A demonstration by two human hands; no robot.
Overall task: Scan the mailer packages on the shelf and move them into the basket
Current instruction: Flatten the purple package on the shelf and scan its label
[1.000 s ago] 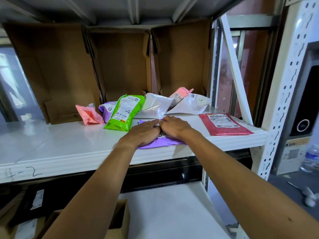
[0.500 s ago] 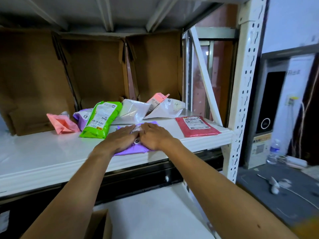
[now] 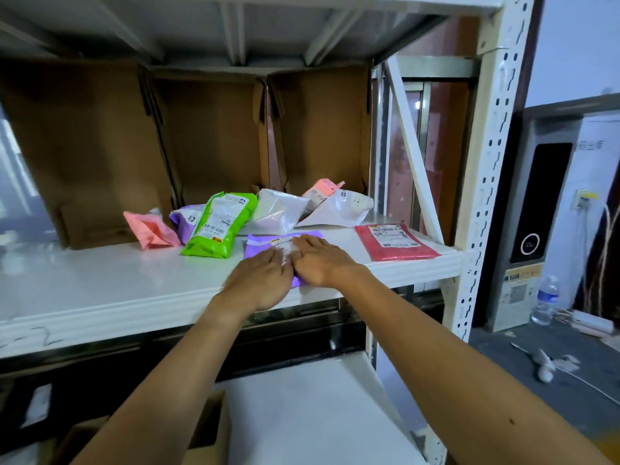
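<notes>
Though blurred: 2 hands (image 3: pixel 292 266) flat on glossy mailer (image 3: pixel 261 245)

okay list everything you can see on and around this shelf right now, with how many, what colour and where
Flat purple plastic mailer: 1, purple, front of shelf, under both hands.
Flat red plastic mailer: 1, red, shelf's right end.
Puffy green plastic mailer: 1, green, left of the purple one.
Pink plastic mailers: 2, pink, one far left, one at the back.
White plastic mailers: 2, white, back row.
Small purple mailer: 1, behind the green.
Open cardboard boxes: 3, brown, back of shelf.
White metal shelf: 1.
Clear water bottle: 1, floor, right.
Left hand, right hand: flat on the purple mailer.
</notes>
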